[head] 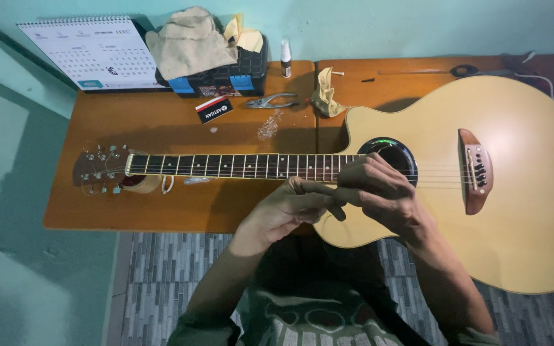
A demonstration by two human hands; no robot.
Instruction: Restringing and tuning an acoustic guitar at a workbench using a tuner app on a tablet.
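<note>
Meeting over the guitar (514, 192), both hands (335, 195) touch near its soundhole (389, 154).

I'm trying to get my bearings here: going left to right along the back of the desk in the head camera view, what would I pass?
Desk calendar → black case with a beige cloth on top → small white spray bottle → crumpled yellowish cloth → body of the acoustic guitar.
</note>
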